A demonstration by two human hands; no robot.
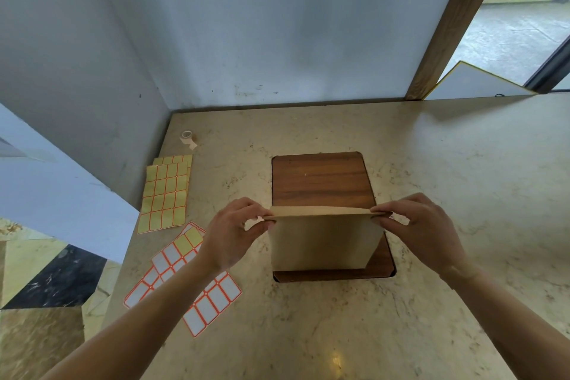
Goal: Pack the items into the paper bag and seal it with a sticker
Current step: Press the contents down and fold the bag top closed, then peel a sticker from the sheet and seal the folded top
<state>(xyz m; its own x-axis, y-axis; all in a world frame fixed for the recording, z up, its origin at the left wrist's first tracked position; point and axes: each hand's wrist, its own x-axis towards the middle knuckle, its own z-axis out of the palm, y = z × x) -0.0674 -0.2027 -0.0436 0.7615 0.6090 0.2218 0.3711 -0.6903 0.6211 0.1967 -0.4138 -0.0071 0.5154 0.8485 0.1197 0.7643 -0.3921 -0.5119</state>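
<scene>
Paper bag (324,241) stands upright on the wooden board (320,179) in the middle of the table (431,163), and I hold its top edge at both ends: my left hand (234,231) pinches the left corner, my right hand (422,225) the right corner, each grip closed on the paper. The mouth looks pressed flat; I cannot tell what is inside. If I pull the corners unevenly the fold may go crooked, or the bag may tip toward me, since only its narrow base rests on the board. Letting go to fetch a sticker could let the top spring open. The bag's long axis runs left to right across my view, mouth upward, broad face toward me. Sticker sheets (163,194) lie to my left.
</scene>
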